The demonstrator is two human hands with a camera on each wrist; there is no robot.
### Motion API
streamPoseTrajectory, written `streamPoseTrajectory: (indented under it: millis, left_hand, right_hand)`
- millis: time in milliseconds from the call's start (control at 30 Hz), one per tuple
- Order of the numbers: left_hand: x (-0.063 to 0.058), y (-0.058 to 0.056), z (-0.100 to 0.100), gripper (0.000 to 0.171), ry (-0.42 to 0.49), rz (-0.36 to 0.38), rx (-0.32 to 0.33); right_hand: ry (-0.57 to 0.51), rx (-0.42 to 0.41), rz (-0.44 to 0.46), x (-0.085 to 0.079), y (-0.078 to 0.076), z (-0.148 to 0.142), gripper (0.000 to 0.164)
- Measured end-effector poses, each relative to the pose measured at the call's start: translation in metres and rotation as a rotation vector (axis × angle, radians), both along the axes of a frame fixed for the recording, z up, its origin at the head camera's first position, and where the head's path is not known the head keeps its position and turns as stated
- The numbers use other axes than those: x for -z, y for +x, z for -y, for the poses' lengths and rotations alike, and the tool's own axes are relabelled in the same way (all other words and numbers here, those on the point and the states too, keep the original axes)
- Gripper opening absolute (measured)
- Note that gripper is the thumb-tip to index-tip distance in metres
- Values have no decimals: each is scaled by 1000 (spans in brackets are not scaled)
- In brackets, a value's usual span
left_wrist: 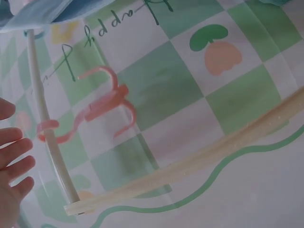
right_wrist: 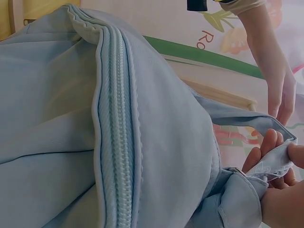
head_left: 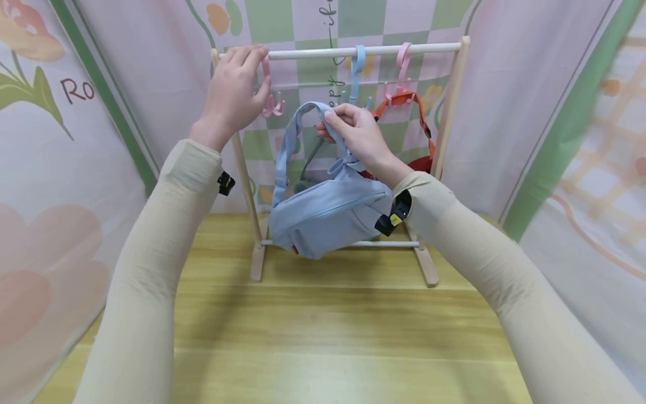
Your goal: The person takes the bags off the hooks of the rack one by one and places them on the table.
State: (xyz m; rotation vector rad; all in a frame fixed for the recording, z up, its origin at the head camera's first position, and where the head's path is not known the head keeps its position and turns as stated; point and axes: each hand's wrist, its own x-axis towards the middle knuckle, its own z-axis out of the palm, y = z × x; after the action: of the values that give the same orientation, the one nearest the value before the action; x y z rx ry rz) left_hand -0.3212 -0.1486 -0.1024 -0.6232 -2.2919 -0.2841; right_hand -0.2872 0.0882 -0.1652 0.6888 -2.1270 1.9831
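Note:
A light blue waist bag hangs by its strap from my right hand, thumb and fingers pinching the top of the loop. Its zipper runs across the right wrist view, closed along the visible part. My left hand is up at the left end of the white rail, beside a pink double hook. In the left wrist view its loosely extended fingers lie close to the rail and hold nothing. That pink hook's prongs carry nothing.
The wooden rack stands on a wood-grain table. A blue hook and another pink hook hang farther right. An orange-red bag's strap loops on the right pink hook. Patterned curtains close in the sides and back.

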Motion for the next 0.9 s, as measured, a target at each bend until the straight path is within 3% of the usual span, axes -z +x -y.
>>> streamPoseTrajectory:
  millis: [400, 900]
  left_hand:
    - [17, 10, -5, 36, 56, -106, 94]
    - [38, 26, -13, 37, 105, -72, 176]
  right_hand:
    - [-92, -31, 8, 7, 5, -7, 24]
    - [-112, -10, -13, 11, 14, -15, 24]
